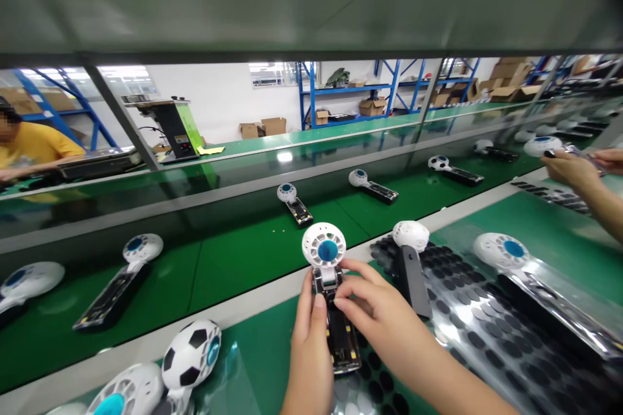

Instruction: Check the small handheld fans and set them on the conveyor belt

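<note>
Both hands' fingers (318, 301) clamp the handheld fan (343, 337), white head pointing away, long axis running near to far.

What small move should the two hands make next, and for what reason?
Perhaps a light press with the right hand just below the white round head, while the left hand steadies the black body. The right fingertips are at that spot, the left hand holds the body's side, and its inner parts show, so gentleness seems wise.
</note>
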`<state>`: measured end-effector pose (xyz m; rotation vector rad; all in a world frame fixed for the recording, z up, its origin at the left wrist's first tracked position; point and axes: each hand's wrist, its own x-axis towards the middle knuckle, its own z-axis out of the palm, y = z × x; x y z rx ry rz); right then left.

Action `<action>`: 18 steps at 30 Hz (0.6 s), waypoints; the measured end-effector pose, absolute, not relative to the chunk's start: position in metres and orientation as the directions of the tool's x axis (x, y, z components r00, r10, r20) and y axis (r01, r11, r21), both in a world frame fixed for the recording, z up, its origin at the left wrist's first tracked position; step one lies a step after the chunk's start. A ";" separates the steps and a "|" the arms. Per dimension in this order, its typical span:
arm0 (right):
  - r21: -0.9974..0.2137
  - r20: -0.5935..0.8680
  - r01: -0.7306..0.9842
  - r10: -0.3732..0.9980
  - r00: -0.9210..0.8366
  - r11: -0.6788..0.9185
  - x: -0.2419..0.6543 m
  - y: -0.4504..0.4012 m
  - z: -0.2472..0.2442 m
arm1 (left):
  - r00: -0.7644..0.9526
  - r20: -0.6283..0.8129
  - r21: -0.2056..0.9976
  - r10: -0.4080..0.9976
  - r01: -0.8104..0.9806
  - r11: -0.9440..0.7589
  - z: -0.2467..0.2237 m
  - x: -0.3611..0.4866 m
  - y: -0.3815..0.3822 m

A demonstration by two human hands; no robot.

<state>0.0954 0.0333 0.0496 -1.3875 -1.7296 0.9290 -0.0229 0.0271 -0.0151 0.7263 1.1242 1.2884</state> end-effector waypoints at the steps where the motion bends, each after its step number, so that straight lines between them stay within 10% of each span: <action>1: -0.866 0.093 0.473 0.982 -0.164 0.161 0.096 0.033 0.050 | -0.091 -0.232 0.915 0.968 -0.358 0.186 -0.014 -0.023 0.027; 18: -0.759 0.242 0.579 0.954 -0.175 0.299 0.092 0.034 0.029 | -0.156 -0.269 0.903 0.950 -0.384 0.193 -0.006 -0.023 0.027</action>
